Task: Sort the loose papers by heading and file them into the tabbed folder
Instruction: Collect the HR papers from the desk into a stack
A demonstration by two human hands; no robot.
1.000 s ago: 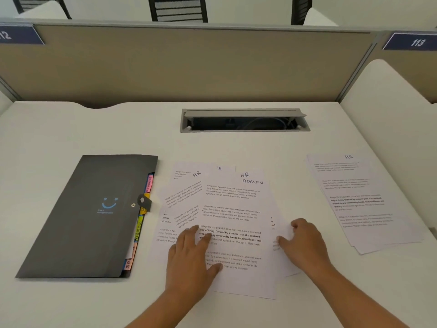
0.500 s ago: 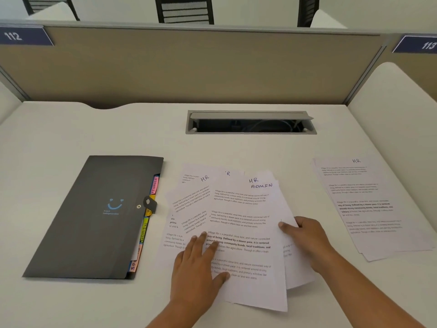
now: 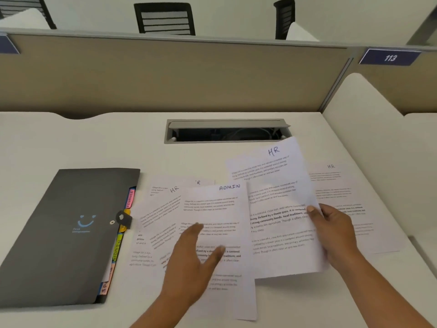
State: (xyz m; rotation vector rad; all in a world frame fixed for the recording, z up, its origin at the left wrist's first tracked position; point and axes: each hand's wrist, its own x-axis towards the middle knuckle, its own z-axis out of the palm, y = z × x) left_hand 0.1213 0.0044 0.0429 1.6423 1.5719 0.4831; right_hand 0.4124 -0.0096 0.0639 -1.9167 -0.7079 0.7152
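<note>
My right hand (image 3: 333, 235) grips the right edge of a sheet headed HR (image 3: 276, 204) and holds it lifted and tilted above the desk. My left hand (image 3: 191, 263) rests fingers apart on the top sheet of the loose pile, headed ADMIN (image 3: 220, 216). Other loose sheets (image 3: 160, 209), one headed HR, fan out from under it to the left. A separate stack headed HR (image 3: 343, 188) lies at the right, partly behind the lifted sheet. The dark grey tabbed folder (image 3: 63, 235) lies closed at the left, coloured tabs along its right edge.
A grey cable hatch (image 3: 227, 131) is set into the white desk (image 3: 71, 143) behind the papers. A beige partition (image 3: 165, 74) closes the back, with a sign reading 113 (image 3: 390, 58). A white side panel (image 3: 369, 129) rises at the right.
My right hand has pulled the HR sheet out of the pile and lifted it up and to the right, uncovering the ADMIN sheet. My left hand stays on the pile.
</note>
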